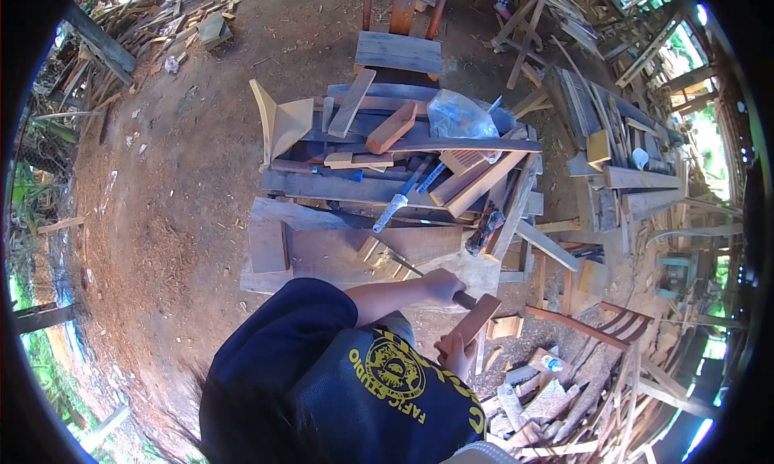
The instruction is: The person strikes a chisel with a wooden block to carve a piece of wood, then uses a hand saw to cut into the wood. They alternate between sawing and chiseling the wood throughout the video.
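Note:
My left hand grips a chisel by its dark handle. The chisel's thin blade slants down to the left, its tip over a light wooden piece with cut edges and pale shavings. That piece lies on a wide plank bench. In my right hand is a reddish-brown wooden block, its upper end right beside the butt of the chisel handle. An upright wood block stands at the left of the bench.
Ahead lie stacked boards, a white-wrapped saw handle and a clear plastic bag. A wooden chair frame and scrap wood are at right. A plank stool stands beyond the boards.

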Demonstrator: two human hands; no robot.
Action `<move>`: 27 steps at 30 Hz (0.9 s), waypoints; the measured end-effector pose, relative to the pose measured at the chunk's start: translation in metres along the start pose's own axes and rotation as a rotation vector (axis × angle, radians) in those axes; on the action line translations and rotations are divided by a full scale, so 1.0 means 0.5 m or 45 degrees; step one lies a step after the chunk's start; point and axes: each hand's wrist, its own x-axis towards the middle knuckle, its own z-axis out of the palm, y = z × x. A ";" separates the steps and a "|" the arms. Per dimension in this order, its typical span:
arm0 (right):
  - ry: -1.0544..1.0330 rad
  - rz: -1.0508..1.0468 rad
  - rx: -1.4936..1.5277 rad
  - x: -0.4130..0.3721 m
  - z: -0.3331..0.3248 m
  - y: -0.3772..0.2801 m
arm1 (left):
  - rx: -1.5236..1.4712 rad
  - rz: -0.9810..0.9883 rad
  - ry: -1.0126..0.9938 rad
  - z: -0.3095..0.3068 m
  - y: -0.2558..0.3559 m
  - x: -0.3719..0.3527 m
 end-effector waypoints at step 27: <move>0.104 -0.029 -0.079 0.025 -0.053 -0.097 | 0.194 0.114 -0.072 0.048 -0.024 -0.021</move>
